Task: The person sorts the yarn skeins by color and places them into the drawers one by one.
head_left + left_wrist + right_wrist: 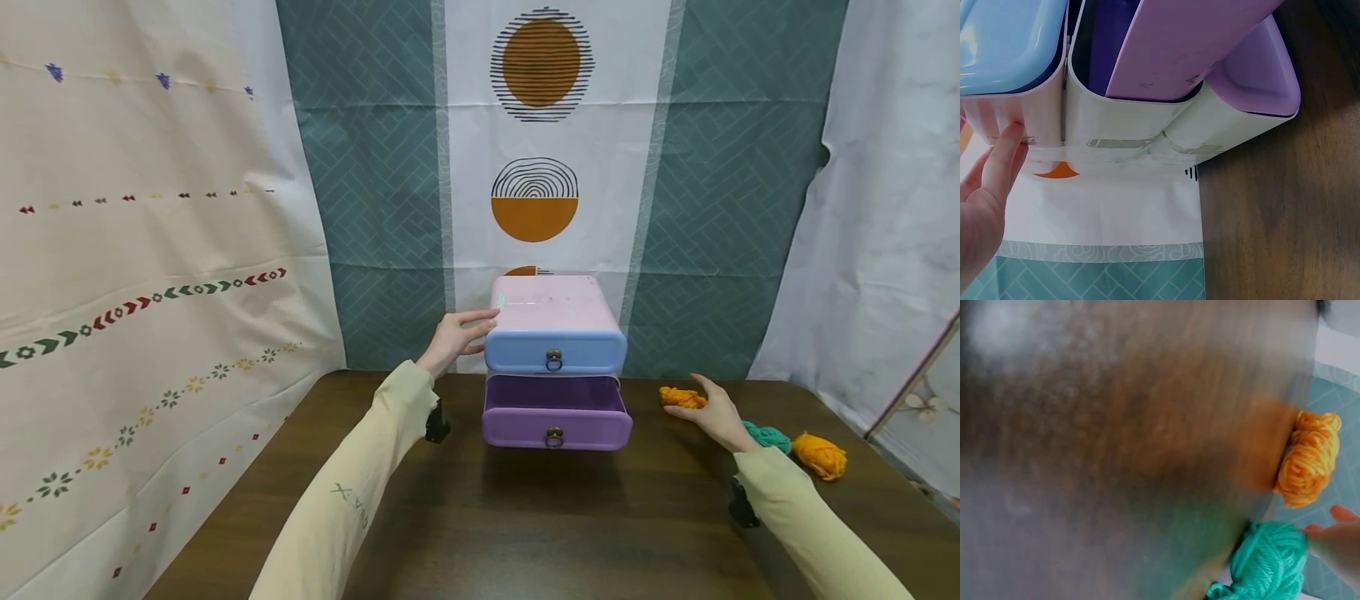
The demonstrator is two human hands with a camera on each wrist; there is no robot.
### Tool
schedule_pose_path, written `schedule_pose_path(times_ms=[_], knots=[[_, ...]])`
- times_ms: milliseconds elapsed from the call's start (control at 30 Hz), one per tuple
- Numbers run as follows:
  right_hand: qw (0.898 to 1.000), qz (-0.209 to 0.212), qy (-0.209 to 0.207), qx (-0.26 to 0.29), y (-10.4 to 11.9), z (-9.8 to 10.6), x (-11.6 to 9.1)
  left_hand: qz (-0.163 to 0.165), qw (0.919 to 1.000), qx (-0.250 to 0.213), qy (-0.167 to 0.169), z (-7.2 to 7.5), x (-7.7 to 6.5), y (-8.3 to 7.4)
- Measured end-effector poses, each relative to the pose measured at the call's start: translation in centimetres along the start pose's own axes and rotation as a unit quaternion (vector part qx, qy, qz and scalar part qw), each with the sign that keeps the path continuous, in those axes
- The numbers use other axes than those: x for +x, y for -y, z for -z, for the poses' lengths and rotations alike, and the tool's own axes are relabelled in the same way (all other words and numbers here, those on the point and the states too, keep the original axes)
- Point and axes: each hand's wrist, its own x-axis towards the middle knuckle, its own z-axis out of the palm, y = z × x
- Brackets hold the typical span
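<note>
A small plastic drawer unit with a pink top stands at the back of the table. Its blue upper drawer is closed, while the purple middle drawer is pulled out. The lilac lowest drawer shows closed in the left wrist view. My left hand rests its extended fingers against the unit's upper left side. On the right, my right hand reaches toward an orange yarn bundle, thumb and fingers spread at it. A green yarn bundle lies beside that hand.
Another orange yarn bundle lies right of the green one. Patterned cloth hangs directly behind the wooden table, with more cloth at the left and right. Each drawer front carries a ring pull; the middle one faces me.
</note>
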Motion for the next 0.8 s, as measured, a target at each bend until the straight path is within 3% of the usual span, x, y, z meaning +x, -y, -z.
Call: schedule_pose_path(times_ms=[800], knots=[[0.997,-0.016,-0.042,-0.058,-0.71,-0.54,-0.21,-0.003,1.0000,0.002,0.004,-0.08,0.05,-0.06]])
